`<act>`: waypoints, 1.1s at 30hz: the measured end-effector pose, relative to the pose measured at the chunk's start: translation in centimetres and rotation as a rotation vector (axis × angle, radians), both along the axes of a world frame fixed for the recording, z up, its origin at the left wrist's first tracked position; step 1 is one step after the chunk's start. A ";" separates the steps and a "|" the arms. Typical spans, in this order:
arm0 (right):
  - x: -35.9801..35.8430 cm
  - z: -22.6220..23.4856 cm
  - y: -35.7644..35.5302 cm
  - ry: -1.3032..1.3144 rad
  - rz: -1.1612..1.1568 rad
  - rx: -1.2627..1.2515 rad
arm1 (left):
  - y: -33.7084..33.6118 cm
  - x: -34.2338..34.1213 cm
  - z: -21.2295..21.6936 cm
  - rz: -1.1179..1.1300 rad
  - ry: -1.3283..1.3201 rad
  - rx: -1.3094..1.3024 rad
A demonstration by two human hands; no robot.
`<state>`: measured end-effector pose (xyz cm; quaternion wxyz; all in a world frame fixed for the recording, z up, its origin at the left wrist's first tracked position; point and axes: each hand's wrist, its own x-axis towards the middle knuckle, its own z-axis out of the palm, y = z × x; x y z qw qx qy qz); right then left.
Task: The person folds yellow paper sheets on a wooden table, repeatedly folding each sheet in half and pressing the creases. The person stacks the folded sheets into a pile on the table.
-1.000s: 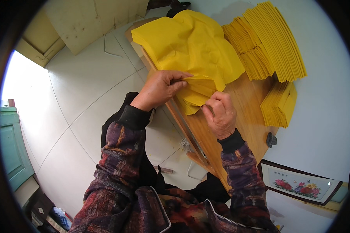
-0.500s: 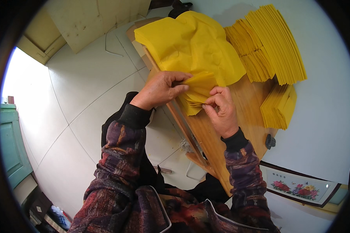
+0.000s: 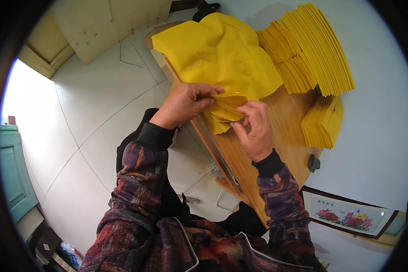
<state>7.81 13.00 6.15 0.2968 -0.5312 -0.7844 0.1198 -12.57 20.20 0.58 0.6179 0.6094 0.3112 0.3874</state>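
Note:
A small folded piece of yellow paper (image 3: 228,103) is between my hands, over the near edge of the table. My left hand (image 3: 184,103) is closed on its left side, thumb below and fingers above. From the right, my right hand (image 3: 255,129) has its thumb and fingertips at the paper's right edge, where the layers fan slightly. More folded yellow layers (image 3: 218,125) lie just beneath. Beyond my hands spreads a large stack of yellow sheets (image 3: 222,54), its top sheet creased and wavy.
The wooden table (image 3: 276,122) runs diagonally, against a white wall. Pleated yellow bundles (image 3: 319,50) stand at the back right, with a smaller folded bundle (image 3: 322,122) nearer. A small dark object (image 3: 313,163) sits at the table's right edge. A framed flower picture (image 3: 344,213) is at lower right.
My right hand has shifted slightly left, and its fingers have moved along the paper's right edge, with the thumb a little farther from the index finger. My left hand keeps its hold.

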 end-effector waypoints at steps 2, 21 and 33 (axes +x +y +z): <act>0.1 -0.3 -0.1 -0.061 0.023 0.125 | 0.0 0.1 0.1 0.011 0.014 -0.038; 0.1 -0.7 -0.5 -0.027 0.060 -0.057 | -0.1 0.1 0.4 0.061 0.041 -0.036; 0.0 0.1 0.5 0.217 0.007 -0.308 | 0.0 0.0 0.5 0.051 0.069 -0.005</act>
